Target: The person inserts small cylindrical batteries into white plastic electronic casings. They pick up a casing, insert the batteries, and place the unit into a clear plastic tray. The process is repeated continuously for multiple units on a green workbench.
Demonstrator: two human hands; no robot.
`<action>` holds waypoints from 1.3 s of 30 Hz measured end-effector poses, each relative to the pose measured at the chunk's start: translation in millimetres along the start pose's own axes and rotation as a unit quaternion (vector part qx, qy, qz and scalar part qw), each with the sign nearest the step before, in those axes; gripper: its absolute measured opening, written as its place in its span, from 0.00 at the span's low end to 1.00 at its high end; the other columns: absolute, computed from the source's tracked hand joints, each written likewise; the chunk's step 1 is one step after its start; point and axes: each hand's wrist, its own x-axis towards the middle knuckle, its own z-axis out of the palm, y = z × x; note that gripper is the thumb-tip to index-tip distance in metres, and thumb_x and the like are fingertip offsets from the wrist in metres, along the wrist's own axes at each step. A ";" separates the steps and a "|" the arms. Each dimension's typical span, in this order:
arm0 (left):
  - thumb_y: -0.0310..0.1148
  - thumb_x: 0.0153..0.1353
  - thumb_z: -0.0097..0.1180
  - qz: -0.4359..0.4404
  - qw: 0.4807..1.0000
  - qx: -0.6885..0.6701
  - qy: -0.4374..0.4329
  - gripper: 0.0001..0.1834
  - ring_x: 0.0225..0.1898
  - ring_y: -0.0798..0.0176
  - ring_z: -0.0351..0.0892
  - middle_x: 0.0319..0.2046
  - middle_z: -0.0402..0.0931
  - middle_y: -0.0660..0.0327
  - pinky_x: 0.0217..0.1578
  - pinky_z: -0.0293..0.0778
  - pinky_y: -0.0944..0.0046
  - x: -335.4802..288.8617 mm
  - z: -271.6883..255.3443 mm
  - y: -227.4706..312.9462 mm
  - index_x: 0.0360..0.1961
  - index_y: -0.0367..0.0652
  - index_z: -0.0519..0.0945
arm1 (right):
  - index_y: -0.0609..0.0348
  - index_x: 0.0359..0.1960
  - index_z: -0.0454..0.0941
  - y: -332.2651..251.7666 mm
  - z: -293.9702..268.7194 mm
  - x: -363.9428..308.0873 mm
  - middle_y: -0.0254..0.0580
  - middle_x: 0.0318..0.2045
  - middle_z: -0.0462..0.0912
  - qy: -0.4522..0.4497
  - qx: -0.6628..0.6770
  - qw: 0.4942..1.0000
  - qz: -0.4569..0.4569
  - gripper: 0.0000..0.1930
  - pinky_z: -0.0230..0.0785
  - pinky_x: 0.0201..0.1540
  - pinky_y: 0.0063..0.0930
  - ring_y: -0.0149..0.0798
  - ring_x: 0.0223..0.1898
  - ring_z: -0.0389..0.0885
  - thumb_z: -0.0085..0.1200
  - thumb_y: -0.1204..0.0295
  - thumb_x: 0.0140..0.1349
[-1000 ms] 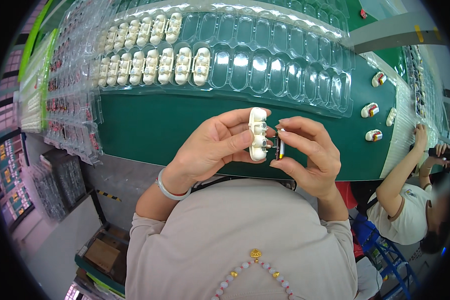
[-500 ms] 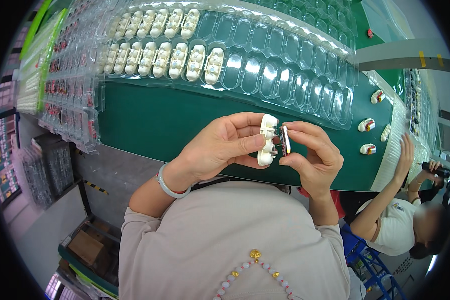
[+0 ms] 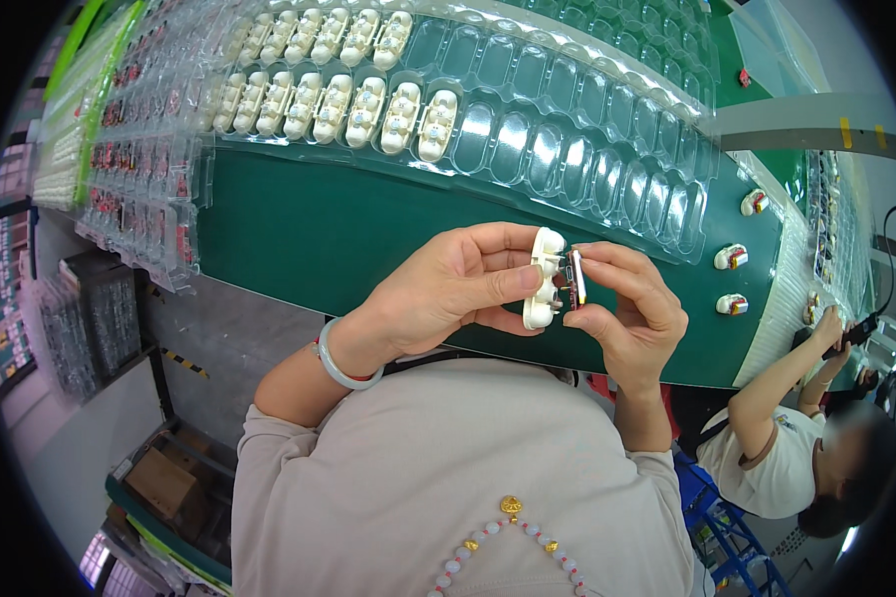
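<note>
My left hand grips a white oval plastic shell, held upright over the near edge of the green conveyor belt. My right hand pinches a small flat dark part with a metallic edge against the shell's right side. Just beyond my hands lies a clear blister tray. Several of its pockets at the left hold finished white shells; the pockets at the right are empty.
Three white shells with red parts lie on the belt at the right. More clear trays are stacked at the left. A co-worker in a white shirt sits at the lower right. A cardboard box sits on the floor.
My hands and the shell have stayed together; the view has shifted, so the tray and belt sit further right and lower. The dark part now presses closer to the shell.
</note>
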 end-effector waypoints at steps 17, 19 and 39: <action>0.30 0.63 0.51 0.022 0.999 0.041 0.007 0.21 0.41 0.67 0.78 0.42 0.76 0.57 0.40 0.79 0.68 1.0 2.4 0.5 0.55 0.33 0.67 | 0.65 0.40 0.80 3.9 2.5 -3.4 0.48 0.43 0.78 -0.018 -0.105 0.990 -0.095 0.22 0.73 0.43 0.34 0.46 0.43 0.78 0.67 0.73 0.39; 0.29 0.63 0.50 0.027 0.998 0.056 0.005 0.21 0.42 0.68 0.77 0.42 0.76 0.57 0.42 0.78 0.68 2.2 2.9 1.3 0.56 0.33 0.67 | 0.65 0.40 0.80 2.9 2.7 -2.6 0.48 0.42 0.79 -0.018 -0.144 0.982 -0.121 0.21 0.73 0.43 0.34 0.46 0.43 0.78 0.67 0.74 0.39; 0.22 0.59 0.52 0.152 0.950 0.273 -0.018 0.24 0.48 0.65 0.75 0.47 0.73 0.54 0.50 0.72 0.66 11.0 21.0 -17.5 0.57 0.30 0.64 | 0.61 0.37 0.72 16.0 -1.0 -12.0 0.54 0.51 0.70 -0.013 -0.147 0.969 -0.199 0.19 0.71 0.48 0.41 0.55 0.50 0.74 0.67 0.77 0.42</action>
